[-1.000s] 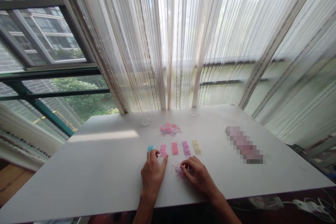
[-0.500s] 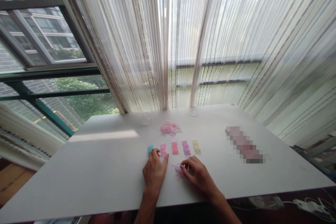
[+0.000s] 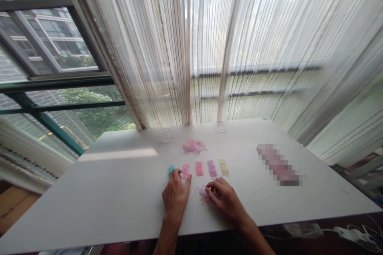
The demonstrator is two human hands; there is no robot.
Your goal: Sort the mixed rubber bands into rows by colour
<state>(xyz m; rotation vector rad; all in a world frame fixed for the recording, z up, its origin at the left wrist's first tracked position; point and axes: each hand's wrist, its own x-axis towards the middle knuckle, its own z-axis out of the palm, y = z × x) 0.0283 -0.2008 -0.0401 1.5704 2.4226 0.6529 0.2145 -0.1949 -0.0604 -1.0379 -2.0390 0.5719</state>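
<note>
My left hand (image 3: 175, 193) rests on the white table, thumb spread away from bent fingers, with nothing seen in it. Its fingertips lie by a blue bundle of small strips (image 3: 171, 168) and a pink bundle (image 3: 186, 170). To the right, in the same row, are a coral-pink bundle (image 3: 199, 169), a purple bundle (image 3: 212, 168) and a yellow bundle (image 3: 223, 167). My right hand (image 3: 224, 199) pinches thumb and forefinger together at the edge of a loose pale pink and lilac pile (image 3: 202, 193). Whatever sits between those fingertips is too small to make out.
Behind the row lies a mixed heap of pink and bluish strips (image 3: 194, 147). A clear cup (image 3: 166, 135) and a clear round dish (image 3: 220, 128) stand near the back edge. A blurred-out elongated object (image 3: 278, 164) lies at right. String curtains (image 3: 206, 48) hang beyond the table.
Both hands stay in nearly the same place, and the bundles look unchanged. At the far right the curtain has shifted.
</note>
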